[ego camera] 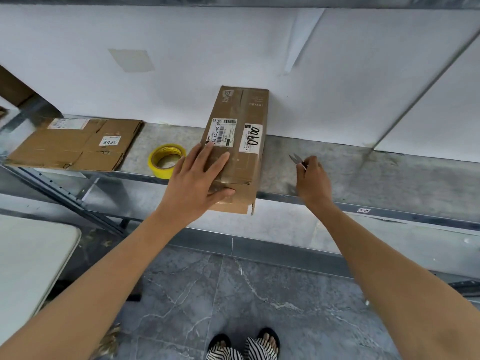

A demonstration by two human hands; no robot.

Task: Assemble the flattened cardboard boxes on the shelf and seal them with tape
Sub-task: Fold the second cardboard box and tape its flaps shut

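An assembled brown cardboard box (240, 118) with white labels lies lengthwise on the grey shelf (363, 175), its near end sticking out over the front edge. My left hand (200, 183) rests flat on the box's near end, fingers straight on top and thumb against the end flap. My right hand (313, 179) is just right of the box above the shelf and pinches small metal snips (297, 161), blades pointing up and left. A yellow tape roll (166, 159) lies on the shelf left of the box. Farther left lies a flattened cardboard box (75, 144).
A white wall backs the shelf. A white table corner (31, 258) stands at lower left. Metal shelf braces (78, 196) run below the left part of the shelf. Grey marble floor and my feet are below.
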